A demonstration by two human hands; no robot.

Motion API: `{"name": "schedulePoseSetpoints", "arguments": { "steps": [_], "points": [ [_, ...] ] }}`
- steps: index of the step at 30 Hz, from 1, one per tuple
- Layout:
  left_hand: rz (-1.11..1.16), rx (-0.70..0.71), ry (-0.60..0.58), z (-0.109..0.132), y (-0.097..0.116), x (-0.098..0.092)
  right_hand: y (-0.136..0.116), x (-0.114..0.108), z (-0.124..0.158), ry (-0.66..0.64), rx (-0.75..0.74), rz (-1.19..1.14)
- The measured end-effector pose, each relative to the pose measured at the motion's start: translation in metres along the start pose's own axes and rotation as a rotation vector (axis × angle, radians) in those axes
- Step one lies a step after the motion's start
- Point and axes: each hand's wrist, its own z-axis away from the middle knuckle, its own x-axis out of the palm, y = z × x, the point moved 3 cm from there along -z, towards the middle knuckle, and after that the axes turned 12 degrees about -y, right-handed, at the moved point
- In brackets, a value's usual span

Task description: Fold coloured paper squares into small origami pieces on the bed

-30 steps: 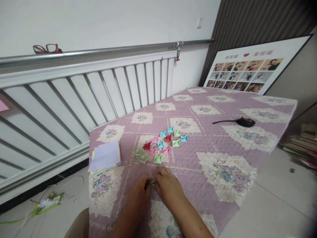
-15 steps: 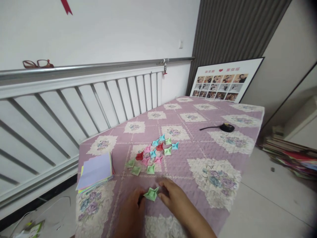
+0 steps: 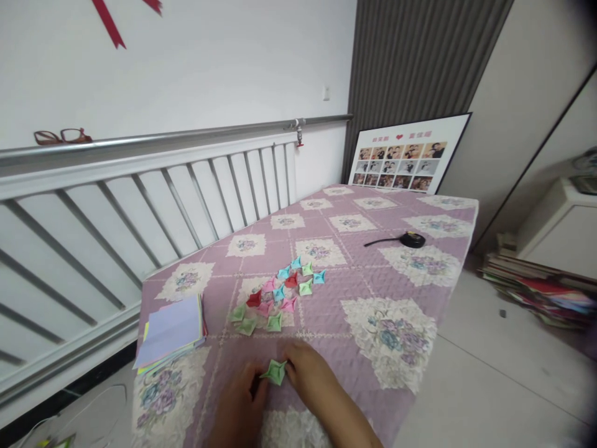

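A small light-green folded paper boat (image 3: 275, 372) sits between my hands near the front of the table. My left hand (image 3: 243, 395) pinches its left corner, with the fingers curled. From the right side, my right hand (image 3: 305, 371) grips the opposite corner between thumb and fingers. Just beyond them lies a cluster of similar folded papers in pink, red, blue and green, among them a green one (image 3: 274, 322), a red one (image 3: 254, 298) and a blue one (image 3: 319, 277).
A stack of coloured paper sheets (image 3: 170, 331), lilac on top, lies at the table's left edge. Farther right is a black tape measure (image 3: 413, 239) with a strap. A flowered purple tablecloth (image 3: 326, 323) covers the table. A white radiator (image 3: 153, 218) runs along the left side.
My head view has shifted, so the scene sits slightly farther left. The green folded paper has turned a little between my hands, and both hands stay at its corners.
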Motion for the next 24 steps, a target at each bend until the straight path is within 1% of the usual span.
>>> {"name": "schedulePoseSetpoints", "arguments": {
  "steps": [4, 8, 11, 14, 17, 21, 24],
  "points": [
    [-0.015, -0.001, 0.033, 0.0, 0.0, -0.001, 0.0, -0.002, -0.001, 0.01, 0.036, 0.015],
    [0.058, -0.004, 0.061, 0.0, -0.002, -0.002, 0.005, -0.007, 0.0, 0.05, 0.065, 0.02],
    [0.148, -0.037, 0.127, -0.001, -0.005, -0.007, 0.01, -0.011, 0.001, 0.061, 0.079, 0.027],
    [0.181, -0.052, 0.201, -0.006, -0.005, -0.012, 0.012, -0.014, 0.002, 0.058, 0.08, 0.036],
    [0.171, -0.059, 0.247, -0.014, -0.003, -0.018, 0.011, -0.014, 0.004, 0.056, 0.063, 0.035],
    [0.116, -0.04, 0.282, -0.024, -0.003, -0.024, 0.011, -0.014, 0.005, 0.07, 0.058, 0.039],
    [0.093, -0.05, 0.295, -0.027, -0.005, -0.026, 0.012, -0.014, 0.005, 0.063, 0.058, 0.034]
  ]
}}
